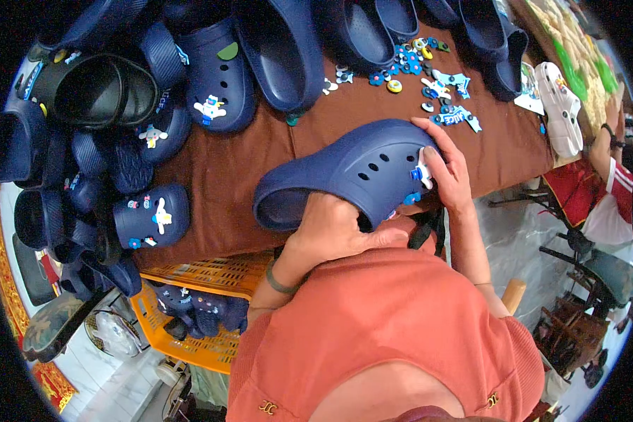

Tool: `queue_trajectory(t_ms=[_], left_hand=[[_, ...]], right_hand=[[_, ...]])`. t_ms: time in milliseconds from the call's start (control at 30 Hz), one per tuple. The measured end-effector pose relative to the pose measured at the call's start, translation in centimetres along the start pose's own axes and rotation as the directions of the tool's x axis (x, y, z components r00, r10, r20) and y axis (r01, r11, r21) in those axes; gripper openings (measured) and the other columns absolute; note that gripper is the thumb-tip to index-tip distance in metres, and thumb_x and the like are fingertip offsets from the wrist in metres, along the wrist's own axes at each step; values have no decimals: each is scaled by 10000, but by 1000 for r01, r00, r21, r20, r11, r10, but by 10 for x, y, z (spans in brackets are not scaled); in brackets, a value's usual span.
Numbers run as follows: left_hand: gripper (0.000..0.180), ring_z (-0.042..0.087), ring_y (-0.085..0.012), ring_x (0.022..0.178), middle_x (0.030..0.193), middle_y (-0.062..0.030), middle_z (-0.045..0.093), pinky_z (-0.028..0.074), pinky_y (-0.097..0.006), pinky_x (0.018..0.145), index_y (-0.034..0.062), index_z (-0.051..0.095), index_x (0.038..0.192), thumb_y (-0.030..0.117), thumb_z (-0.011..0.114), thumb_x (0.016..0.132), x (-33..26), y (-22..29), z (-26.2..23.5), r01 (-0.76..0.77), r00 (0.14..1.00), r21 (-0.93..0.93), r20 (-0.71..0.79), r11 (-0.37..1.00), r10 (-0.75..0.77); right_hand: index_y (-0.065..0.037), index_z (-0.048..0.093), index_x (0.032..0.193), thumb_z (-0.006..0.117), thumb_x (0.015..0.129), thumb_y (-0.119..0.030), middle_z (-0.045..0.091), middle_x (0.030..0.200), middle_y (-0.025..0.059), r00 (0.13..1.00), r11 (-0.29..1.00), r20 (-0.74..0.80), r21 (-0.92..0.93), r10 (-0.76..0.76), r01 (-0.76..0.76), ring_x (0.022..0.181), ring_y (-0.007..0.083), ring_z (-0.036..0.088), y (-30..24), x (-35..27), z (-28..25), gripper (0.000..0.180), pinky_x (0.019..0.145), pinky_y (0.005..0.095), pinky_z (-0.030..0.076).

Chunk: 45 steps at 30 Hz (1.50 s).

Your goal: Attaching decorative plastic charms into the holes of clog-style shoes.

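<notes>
- Brown-covered table (211, 193): other clogs (278, 56), mostly navy, crowd its far and left sides.
- Navy clog (373, 158): in both hands, over the table's near side, toe pointing right.
- Left hand (334, 225): closed about the clog's near side, fingers inside the opening and hidden from view.
- Right hand (450, 172): partly curled, clasping the toe, thumb beside a white charm (425, 176).
- Loose charms (409, 62): scattered beyond the held clog.
- Orange crate (190, 278): below the table edge, containing more clogs.
</notes>
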<state>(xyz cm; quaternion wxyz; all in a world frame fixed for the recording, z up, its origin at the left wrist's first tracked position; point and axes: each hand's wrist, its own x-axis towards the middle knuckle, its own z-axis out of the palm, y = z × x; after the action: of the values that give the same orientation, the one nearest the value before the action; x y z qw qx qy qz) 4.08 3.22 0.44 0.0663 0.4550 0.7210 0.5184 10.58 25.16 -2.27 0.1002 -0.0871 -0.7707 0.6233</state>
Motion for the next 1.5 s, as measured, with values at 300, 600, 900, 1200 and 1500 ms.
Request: queue_trajectory(t_ms=[300,600,900,1200,1500], left_hand=[[287,613,-314,981,1031,-152,657,463,-427,876,34,664,1022,239,650,822,-11,4,6,401,912,-352,242,846,-331],[302,604,-308,979,1043,-128,653,444,-439,897,60,681,990,295,658,802,-10,1,0,336,915,-239,311,911,-256],[361,587,-333,996,1063,-161,633,441,-448,895,44,656,1035,322,668,805,-11,-1,1,355,913,-293,314,888,-261],[449,555,-400,1037,1122,-219,593,431,-484,922,27,605,1117,339,646,797,-18,-9,5,232,950,-169,253,958,-186],[499,515,-419,1135,1221,-241,553,393,-491,993,25,585,1173,347,639,796,-19,-11,4,260,936,-172,286,950,-204]], right_hand=[[21,664,945,592,945,-66,651,975,11,853,982,-493,-157,-169,104,943,83,567,15,10,-38,113,843,240,451],[-106,711,941,732,797,-135,628,939,66,878,650,-245,-754,-412,95,916,252,577,32,19,-51,149,851,379,405],[-179,714,1016,720,808,-246,643,967,6,915,397,-61,-911,-400,113,955,215,547,38,49,-36,219,901,421,324],[-132,685,1062,675,851,-146,679,1016,23,919,449,2,-872,-395,195,1020,185,590,36,48,-33,211,1032,462,277],[-82,687,1025,686,797,-50,651,950,48,934,960,-325,-276,-144,52,955,223,600,-3,33,-20,230,1026,495,322]])
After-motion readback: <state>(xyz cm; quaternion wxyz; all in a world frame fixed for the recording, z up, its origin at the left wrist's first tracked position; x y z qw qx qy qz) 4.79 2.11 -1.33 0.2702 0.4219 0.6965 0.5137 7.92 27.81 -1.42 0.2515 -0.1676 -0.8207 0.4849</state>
